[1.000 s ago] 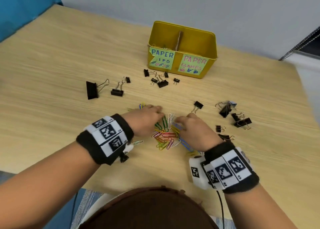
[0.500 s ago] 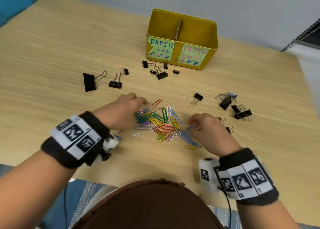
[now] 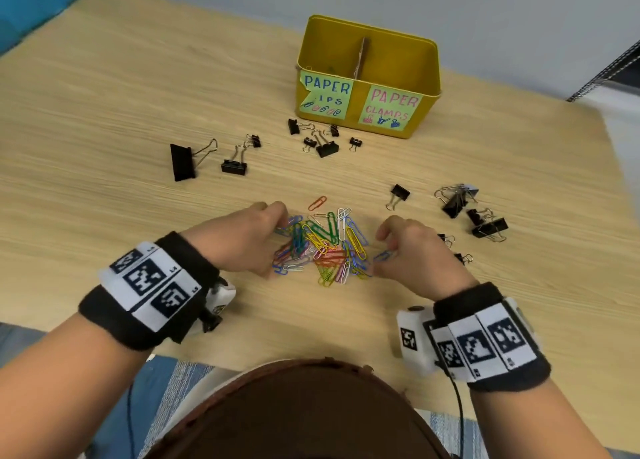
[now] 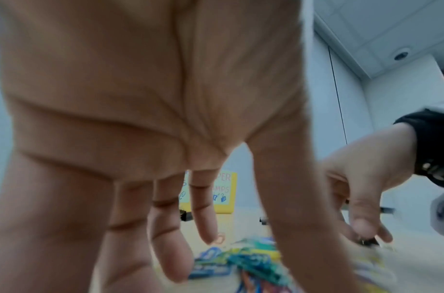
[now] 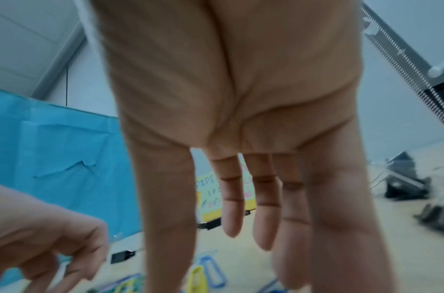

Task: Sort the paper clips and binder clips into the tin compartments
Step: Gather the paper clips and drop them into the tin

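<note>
A heap of coloured paper clips (image 3: 322, 243) lies on the wooden table in front of me. My left hand (image 3: 273, 240) stands at the heap's left edge, fingers pointing down onto the clips (image 4: 253, 263). My right hand (image 3: 379, 250) stands at the right edge in the same way, with a blue clip (image 5: 213, 273) by its thumb. Neither hand grips anything that I can see. The yellow tin (image 3: 426, 77) stands at the back, a divider splitting it into a left part labelled for paper clips and a right part for clamps. Black binder clips (image 3: 322, 145) lie in front of it.
More binder clips lie at the left (image 3: 181, 162), singly right of the heap (image 3: 398, 195) and in a cluster at the right (image 3: 488, 228), close to my right hand. The table's near edge (image 3: 311, 347) runs just behind my wrists. A blue cloth (image 5: 65, 168) hangs at the left.
My hands drew apart from the middle of the heap, then closed in on its two sides. Stray clips at the left have been pushed into the heap.
</note>
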